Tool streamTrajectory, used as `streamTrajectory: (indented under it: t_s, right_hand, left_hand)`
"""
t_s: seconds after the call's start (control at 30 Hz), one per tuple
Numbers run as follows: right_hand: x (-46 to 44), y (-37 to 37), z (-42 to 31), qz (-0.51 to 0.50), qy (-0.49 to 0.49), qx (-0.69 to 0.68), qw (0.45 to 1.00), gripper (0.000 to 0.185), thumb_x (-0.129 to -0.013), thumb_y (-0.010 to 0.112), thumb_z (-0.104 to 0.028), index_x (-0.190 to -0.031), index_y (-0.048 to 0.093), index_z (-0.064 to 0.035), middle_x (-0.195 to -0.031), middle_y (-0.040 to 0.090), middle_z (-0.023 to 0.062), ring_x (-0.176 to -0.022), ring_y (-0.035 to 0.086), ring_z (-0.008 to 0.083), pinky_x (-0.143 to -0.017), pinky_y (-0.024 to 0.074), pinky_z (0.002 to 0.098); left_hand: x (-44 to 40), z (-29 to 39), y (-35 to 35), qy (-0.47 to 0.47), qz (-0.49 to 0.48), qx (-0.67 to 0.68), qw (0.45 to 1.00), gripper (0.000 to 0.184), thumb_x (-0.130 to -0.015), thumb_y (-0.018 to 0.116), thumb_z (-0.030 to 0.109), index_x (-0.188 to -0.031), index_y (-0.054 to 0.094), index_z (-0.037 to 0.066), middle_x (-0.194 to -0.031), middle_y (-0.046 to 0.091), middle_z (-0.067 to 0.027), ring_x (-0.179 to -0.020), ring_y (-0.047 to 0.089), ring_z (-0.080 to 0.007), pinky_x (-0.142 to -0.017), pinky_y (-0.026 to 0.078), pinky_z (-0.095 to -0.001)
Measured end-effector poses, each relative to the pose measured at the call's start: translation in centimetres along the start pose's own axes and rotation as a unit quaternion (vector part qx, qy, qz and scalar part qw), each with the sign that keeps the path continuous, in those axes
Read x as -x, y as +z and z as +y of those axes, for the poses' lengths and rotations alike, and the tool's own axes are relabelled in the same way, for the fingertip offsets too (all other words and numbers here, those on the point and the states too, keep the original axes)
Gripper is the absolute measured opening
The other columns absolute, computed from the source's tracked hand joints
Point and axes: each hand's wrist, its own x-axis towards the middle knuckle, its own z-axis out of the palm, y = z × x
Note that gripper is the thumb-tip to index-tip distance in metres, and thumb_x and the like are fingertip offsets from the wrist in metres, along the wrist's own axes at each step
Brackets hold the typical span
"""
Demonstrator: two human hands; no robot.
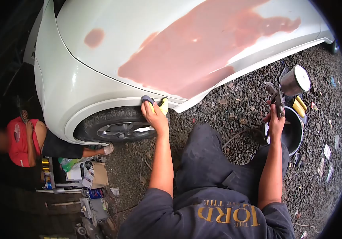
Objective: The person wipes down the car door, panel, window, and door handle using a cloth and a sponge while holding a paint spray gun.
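Note:
At the rear of the wheel arch, my left hand [155, 117] is closed around a bright yellow cloth [164, 106], pressing it to the white trim. A dark grey pad-like edge [146, 98] shows by its fingertips; whether it is part of the cloth, I cannot tell. My right hand [275, 124] grips a spray gun [275, 95] with a metal cup [295, 81], held up beside my right knee. In front of me stands a white car body [111, 59] with a large pinkish-red patch [202, 44] and a smaller round patch [94, 38].
Under the spray gun sits a dark bucket [300, 131], with a yellow object [299, 106] near its rim. The car's wheel [119, 129] is left of my knees. Another person [29, 139] sits at the far left by boxes and tools [93, 175]. Gravel [234, 139] covers the ground.

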Motion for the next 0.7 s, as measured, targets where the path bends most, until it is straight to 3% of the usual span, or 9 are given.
streamTrajectory:
  t_s: [0.23, 0.27, 0.7]
  right_hand:
    - [-0.2, 0.0, 0.1, 0.003, 0.006, -0.010, 1.000, 0.032, -0.104, 0.063, -0.034, -0.116, 0.071, -0.0047, -0.064, 0.059, -0.0018, -0.050, 0.053, 0.0068, -0.050, 0.0405, 0.0239]
    - [-0.2, 0.0, 0.0, 0.004, 0.007, -0.013, 1.000, 0.032, -0.104, 0.063, -0.034, -0.116, 0.071, -0.0047, -0.063, 0.059, -0.0017, -0.050, 0.053, 0.0069, -0.050, 0.0403, 0.0237]
    - [0.0, 0.2, 0.4, 0.006, -0.004, -0.012, 1.000, 0.030, -0.105, 0.063, -0.031, -0.117, 0.071, -0.0053, -0.063, 0.060, -0.0015, -0.050, 0.053, 0.0063, -0.049, 0.0403, 0.0237]
  left_hand:
    - [-0.6, 1.0, -0.6, -0.076, 0.021, 0.039, 0.996, 0.051, -0.100, 0.060, 0.017, -0.137, 0.050, -0.016, -0.139, 0.052, -0.0296, -0.127, 0.054, -0.0436, -0.109, 0.041, -0.0453]
    - [-1.2, 1.3, -0.9, -0.078, 0.029, 0.027, 0.996, 0.048, -0.099, 0.060, 0.011, -0.139, 0.050, -0.014, -0.139, 0.052, -0.0289, -0.127, 0.053, -0.0438, -0.109, 0.041, -0.0473]
    - [-1.3, -0.2, -2.8, 0.038, -0.039, -0.076, 0.996, 0.039, -0.098, 0.062, 0.012, -0.130, 0.059, -0.011, -0.131, 0.058, -0.0264, -0.122, 0.057, -0.0429, -0.105, 0.044, -0.0480]
